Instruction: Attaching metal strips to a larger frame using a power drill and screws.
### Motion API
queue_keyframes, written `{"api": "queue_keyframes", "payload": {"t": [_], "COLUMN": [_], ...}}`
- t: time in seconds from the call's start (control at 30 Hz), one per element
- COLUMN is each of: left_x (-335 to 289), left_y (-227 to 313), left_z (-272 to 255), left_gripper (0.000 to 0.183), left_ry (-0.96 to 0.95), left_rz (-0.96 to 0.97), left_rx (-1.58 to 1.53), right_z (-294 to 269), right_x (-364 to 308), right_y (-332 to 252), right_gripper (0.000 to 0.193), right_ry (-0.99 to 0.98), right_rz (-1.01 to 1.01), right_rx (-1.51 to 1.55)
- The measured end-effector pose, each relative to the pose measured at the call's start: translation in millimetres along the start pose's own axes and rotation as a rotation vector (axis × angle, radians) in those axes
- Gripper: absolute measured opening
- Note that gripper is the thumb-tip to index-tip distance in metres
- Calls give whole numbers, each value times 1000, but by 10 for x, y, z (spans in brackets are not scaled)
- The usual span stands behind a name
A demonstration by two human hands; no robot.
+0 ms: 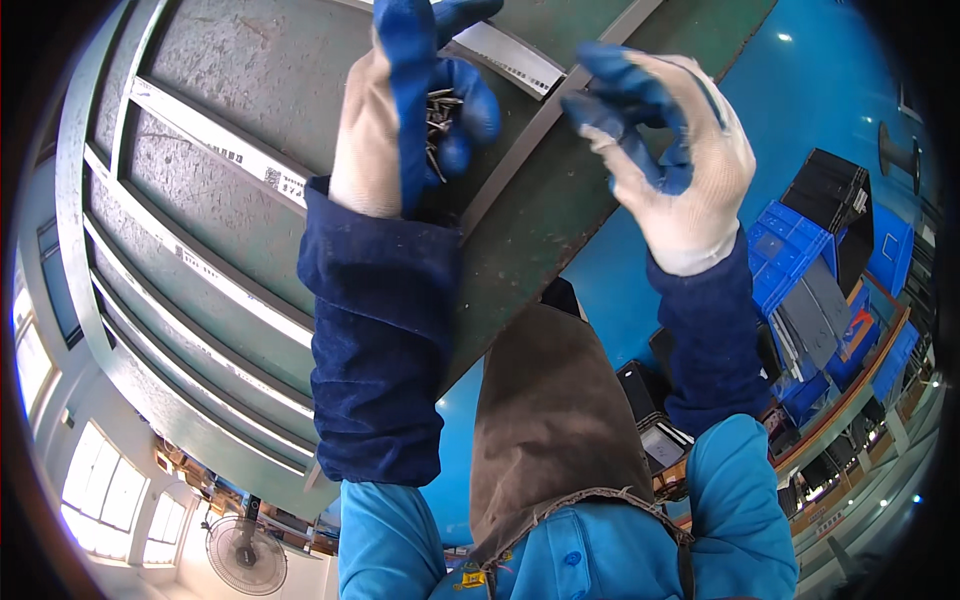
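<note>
My left hand (pixel 385 115), in a white glove with a blue coated palm, is cupped around a bundle of small, slim metal fasteners (pixel 440 125). Dark and silver pieces show between its curled fingers; their exact kind is too small to tell. My right hand (pixel 665 130), gloved the same way, is raised to the right, above the frame's grey edge bar (pixel 530 140). Its thumb and fingers are bent together at the tips, and whatever they may pinch is hidden. Under both hands lies a metal frame of bars (pixel 215 140), several with printed film.
The frame rests on a worn green worktable (pixel 520 265). To the right, blue plastic crates (pixel 785 255) and dark boxes (pixel 820 190) are stacked beside the blue floor (pixel 800 95). A brown apron (pixel 555 400) covers my front. A fan (pixel 245 555) stands at the lower left, near windows.
</note>
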State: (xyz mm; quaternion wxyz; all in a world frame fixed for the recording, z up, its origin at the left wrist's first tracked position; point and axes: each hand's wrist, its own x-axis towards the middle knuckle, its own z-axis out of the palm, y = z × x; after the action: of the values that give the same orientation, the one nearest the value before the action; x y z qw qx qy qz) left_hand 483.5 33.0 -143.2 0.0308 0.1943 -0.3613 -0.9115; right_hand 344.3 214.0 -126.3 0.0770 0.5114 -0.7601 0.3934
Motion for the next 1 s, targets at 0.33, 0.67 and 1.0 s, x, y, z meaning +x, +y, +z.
{"api": "queue_keyframes", "payload": {"t": [0.33,0.67,1.0], "left_x": [146,-2,-27], "left_y": [-259,-101,-177], "left_z": [511,244,323], "left_gripper": [49,32,27], "left_ry": [253,404,322], "left_rz": [331,168,306], "left_rx": [-480,435,476], "right_z": [323,289,120], "right_x": [269,335,-48], "right_y": [-531,-374,-127], "right_gripper": [41,42,41], "right_ry": [-349,-336,22], "right_rz": [-218,11,4], "right_rx": [-598,-406,-282]}}
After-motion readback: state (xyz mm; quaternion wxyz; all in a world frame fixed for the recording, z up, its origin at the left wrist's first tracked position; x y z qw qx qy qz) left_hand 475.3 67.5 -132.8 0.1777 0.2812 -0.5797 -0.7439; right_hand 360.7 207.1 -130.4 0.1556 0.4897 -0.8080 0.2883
